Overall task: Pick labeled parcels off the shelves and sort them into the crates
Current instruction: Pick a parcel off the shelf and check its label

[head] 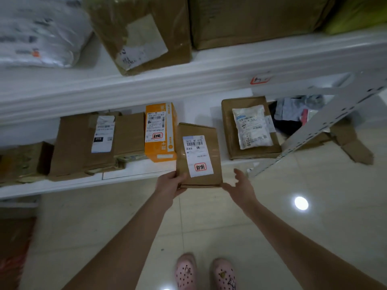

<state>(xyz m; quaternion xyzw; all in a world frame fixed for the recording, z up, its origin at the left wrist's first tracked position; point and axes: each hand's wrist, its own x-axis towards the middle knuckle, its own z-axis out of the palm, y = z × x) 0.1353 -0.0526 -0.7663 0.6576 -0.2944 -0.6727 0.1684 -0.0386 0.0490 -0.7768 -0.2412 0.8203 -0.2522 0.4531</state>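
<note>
One parcel [199,152]: flat brown cardboard box, taped, one white label [196,159] on the upward face with a barcode at the far end and one red-framed stamp at the end nearest the fingers. The left hand [169,185] grips its near-left corner, thumb on top and fingers curled underneath. The right hand [240,187] is spread and relaxed just beside the near-right corner, holding nothing (thumb tip contact: cannot tell). The long axis runs from the fingers away toward the lower shelf [134,170], leaning slightly; the far end is over the shelf edge. Beyond the left fingers: one orange box [160,149], labelled, plus at least three brown cartons further left. Beyond the right fingers: one flat brown box [230,143] with one white mailer [252,126] on it. Two pink clogs [186,271] below.
</note>
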